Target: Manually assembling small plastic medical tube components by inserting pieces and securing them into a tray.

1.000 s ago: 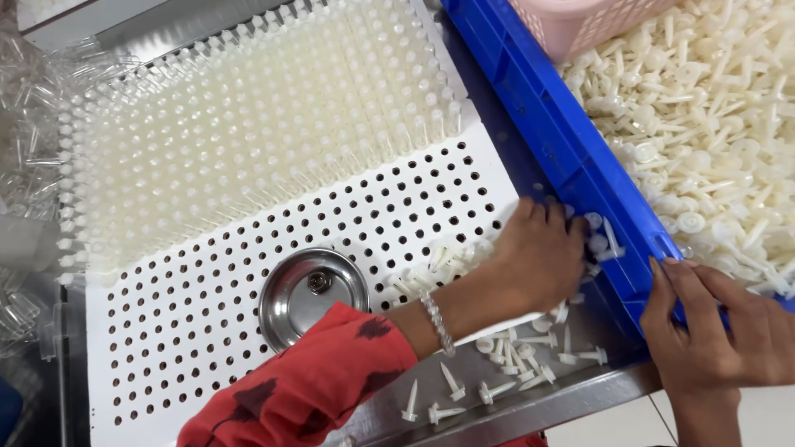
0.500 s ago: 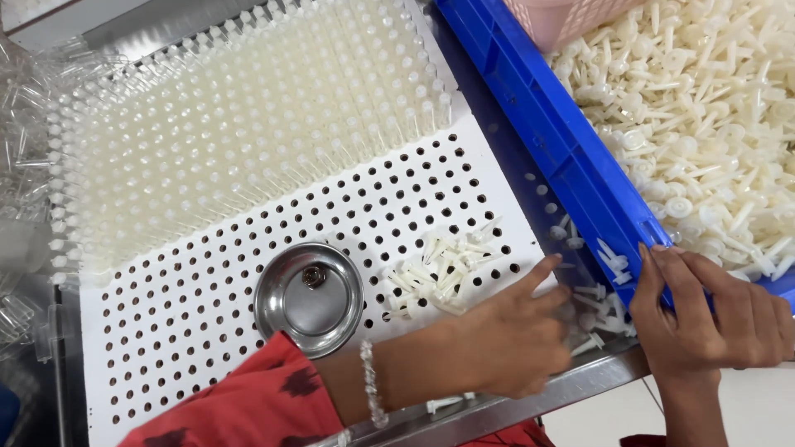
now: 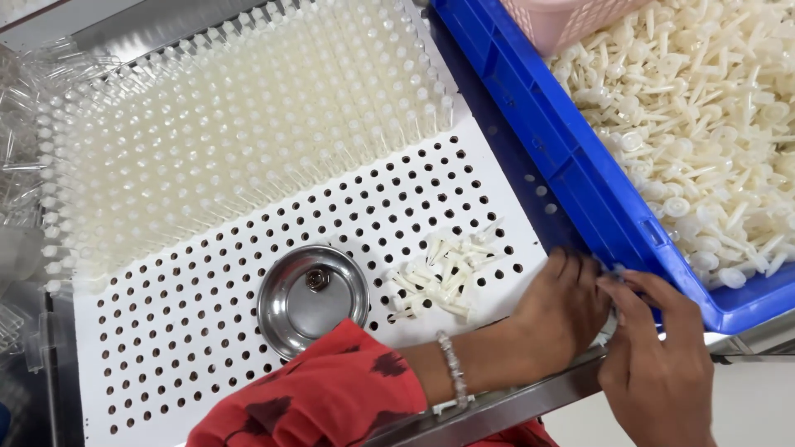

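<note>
Both hands (image 3: 609,319) now meet (touching) beside blue crate (image 3: 571,165) edge.

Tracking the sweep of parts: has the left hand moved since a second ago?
Yes. The left hand has slid from the blue crate wall toward the board's near edge.

Lighting: bright, even, from overhead. Shadows: soft and short, under the left hand (image 3: 559,319) at lower centre. Glare: a mild sheen on the steel bowl (image 3: 312,299) and the metal edge at the bottom. Focus: sharp mid-frame (far left clear plastic looks hazy). Upper white rows slightly washed out.
</note>
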